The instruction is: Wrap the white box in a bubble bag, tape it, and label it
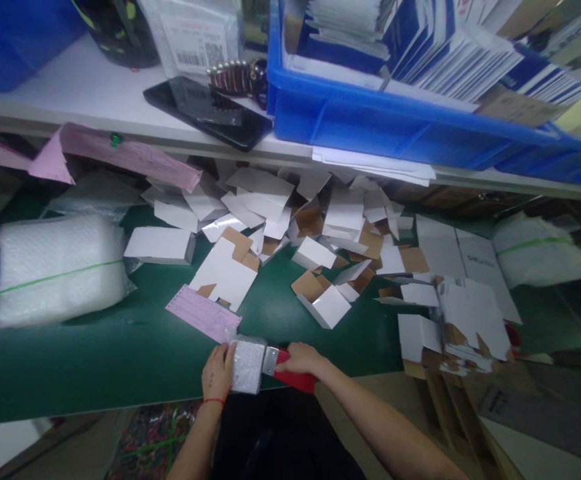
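My left hand [217, 373] grips the left side of a small packet wrapped in bubble wrap [247, 365] at the near edge of the green table [120, 360]. My right hand [300, 360] is closed on a red-handled tool [293, 377] whose metal end touches the packet's right side. A pink slip of paper [203, 313] lies just beyond the packet. Further back, several folded and flat white cardboard boxes [320, 300] are scattered in a heap.
A strapped bundle of bubble wrap [57, 267] lies at the left, another wrapped bundle [540, 257] at the right. A stack of flat boxes [465, 320] sits right of my hands. The shelf above holds a blue bin [400, 127] of packets and a black phone [210, 110].
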`<move>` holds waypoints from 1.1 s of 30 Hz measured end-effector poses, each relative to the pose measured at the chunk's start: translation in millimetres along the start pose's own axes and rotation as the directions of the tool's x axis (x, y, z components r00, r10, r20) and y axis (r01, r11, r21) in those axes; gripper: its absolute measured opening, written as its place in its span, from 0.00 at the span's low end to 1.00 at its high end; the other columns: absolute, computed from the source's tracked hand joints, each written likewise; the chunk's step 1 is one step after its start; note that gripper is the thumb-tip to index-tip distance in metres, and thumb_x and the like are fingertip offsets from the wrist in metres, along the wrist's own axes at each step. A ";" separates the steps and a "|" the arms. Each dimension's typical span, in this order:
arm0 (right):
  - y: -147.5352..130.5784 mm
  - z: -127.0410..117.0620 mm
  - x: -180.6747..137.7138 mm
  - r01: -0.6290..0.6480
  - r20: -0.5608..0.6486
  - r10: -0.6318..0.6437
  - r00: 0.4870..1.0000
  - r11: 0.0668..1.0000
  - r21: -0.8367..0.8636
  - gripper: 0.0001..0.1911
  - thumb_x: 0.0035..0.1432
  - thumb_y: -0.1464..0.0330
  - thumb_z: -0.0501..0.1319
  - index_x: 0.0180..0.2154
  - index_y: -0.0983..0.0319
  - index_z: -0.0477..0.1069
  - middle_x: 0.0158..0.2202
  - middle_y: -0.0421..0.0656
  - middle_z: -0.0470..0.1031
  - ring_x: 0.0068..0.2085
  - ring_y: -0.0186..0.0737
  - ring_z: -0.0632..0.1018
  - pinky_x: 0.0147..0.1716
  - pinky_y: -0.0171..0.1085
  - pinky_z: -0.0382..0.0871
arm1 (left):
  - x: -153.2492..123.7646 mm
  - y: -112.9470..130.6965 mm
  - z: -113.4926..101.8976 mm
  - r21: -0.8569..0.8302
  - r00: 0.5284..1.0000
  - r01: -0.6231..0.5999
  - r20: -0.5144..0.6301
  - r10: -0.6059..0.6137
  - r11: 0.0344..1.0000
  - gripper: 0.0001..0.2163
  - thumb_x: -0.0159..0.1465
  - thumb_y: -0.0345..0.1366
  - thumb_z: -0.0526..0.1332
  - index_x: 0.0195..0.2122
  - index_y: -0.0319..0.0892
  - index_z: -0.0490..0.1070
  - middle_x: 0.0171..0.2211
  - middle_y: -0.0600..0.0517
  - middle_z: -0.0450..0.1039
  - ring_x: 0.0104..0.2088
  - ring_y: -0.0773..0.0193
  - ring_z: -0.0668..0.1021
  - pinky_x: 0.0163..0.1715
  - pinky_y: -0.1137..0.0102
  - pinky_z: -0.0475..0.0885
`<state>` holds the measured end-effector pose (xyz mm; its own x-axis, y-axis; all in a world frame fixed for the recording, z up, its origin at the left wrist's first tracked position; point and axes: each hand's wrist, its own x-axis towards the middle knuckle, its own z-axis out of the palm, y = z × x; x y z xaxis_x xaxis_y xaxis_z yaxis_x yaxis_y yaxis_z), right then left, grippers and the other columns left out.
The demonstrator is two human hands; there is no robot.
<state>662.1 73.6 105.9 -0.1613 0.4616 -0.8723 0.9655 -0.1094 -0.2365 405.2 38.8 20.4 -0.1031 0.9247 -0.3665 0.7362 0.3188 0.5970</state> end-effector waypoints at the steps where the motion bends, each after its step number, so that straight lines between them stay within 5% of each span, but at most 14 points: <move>1: 0.7 1.0 3.7 0.008 0.007 -0.008 1.000 1.000 0.007 0.26 0.65 0.48 0.66 0.45 0.65 0.75 0.46 0.48 0.78 0.44 0.47 0.80 0.46 0.47 0.77 | -1.3 1.1 0.9 -0.003 1.000 0.007 0.003 -0.007 1.000 0.12 0.72 0.42 0.56 0.47 0.39 0.71 0.45 0.47 0.74 0.47 0.57 0.77 0.53 0.55 0.71; 9: 72.0 4.1 -33.3 -0.002 0.005 0.002 1.000 1.000 0.004 0.21 0.62 0.52 0.70 0.39 0.65 0.76 0.42 0.46 0.78 0.43 0.47 0.80 0.46 0.47 0.76 | -56.2 37.2 60.5 -0.096 0.995 0.074 0.075 -0.067 0.993 0.16 0.73 0.47 0.54 0.42 0.39 0.72 0.39 0.48 0.75 0.42 0.58 0.78 0.47 0.57 0.73; 12: 74.3 4.2 -51.7 0.033 0.002 -0.033 0.999 0.999 0.025 0.21 0.62 0.52 0.70 0.37 0.65 0.76 0.39 0.45 0.79 0.41 0.47 0.81 0.43 0.44 0.76 | -61.0 34.9 73.7 -0.173 0.994 0.085 0.081 -0.072 0.981 0.17 0.73 0.47 0.53 0.44 0.39 0.73 0.40 0.48 0.76 0.42 0.58 0.79 0.47 0.58 0.74; 18: -1.1 1.2 -44.0 0.127 -0.018 -0.126 0.992 0.992 0.013 0.28 0.59 0.45 0.68 0.41 0.65 0.79 0.44 0.53 0.80 0.45 0.53 0.82 0.44 0.44 0.76 | -35.4 7.0 47.7 -0.247 0.998 0.022 -0.046 -0.034 0.969 0.17 0.71 0.49 0.57 0.45 0.39 0.73 0.42 0.47 0.75 0.46 0.56 0.77 0.52 0.53 0.72; 22: -33.5 -5.1 -40.2 0.105 -0.007 -0.106 0.994 0.994 -0.034 0.31 0.58 0.45 0.69 0.45 0.67 0.79 0.46 0.55 0.80 0.46 0.56 0.81 0.44 0.47 0.77 | -40.5 10.7 41.7 -0.268 0.995 -0.076 -0.077 0.057 0.960 0.19 0.72 0.49 0.54 0.52 0.41 0.72 0.48 0.46 0.74 0.52 0.54 0.75 0.57 0.50 0.69; 26: -27.4 -10.9 -49.2 0.109 -0.005 -0.109 0.994 0.992 -0.063 0.30 0.59 0.45 0.68 0.44 0.67 0.79 0.45 0.54 0.80 0.46 0.53 0.81 0.45 0.46 0.78 | -47.6 17.6 43.6 -0.270 0.993 -0.109 -0.072 0.093 0.957 0.20 0.71 0.50 0.54 0.53 0.41 0.73 0.49 0.44 0.73 0.52 0.52 0.74 0.57 0.49 0.68; 33: 30.4 -13.2 -63.8 -0.005 -0.007 0.004 1.000 0.994 -0.106 0.27 0.63 0.47 0.68 0.44 0.67 0.77 0.46 0.51 0.79 0.45 0.49 0.81 0.46 0.48 0.77 | -44.5 18.8 35.7 -0.316 0.996 -0.091 -0.026 0.088 0.944 0.20 0.70 0.50 0.54 0.54 0.42 0.73 0.48 0.45 0.73 0.52 0.53 0.75 0.59 0.49 0.66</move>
<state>704.4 52.4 160.1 -0.1559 0.4675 -0.8702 0.9825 -0.0178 -0.1856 447.5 -3.8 22.5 -0.0555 0.9542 -0.2941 0.4928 0.2823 0.8230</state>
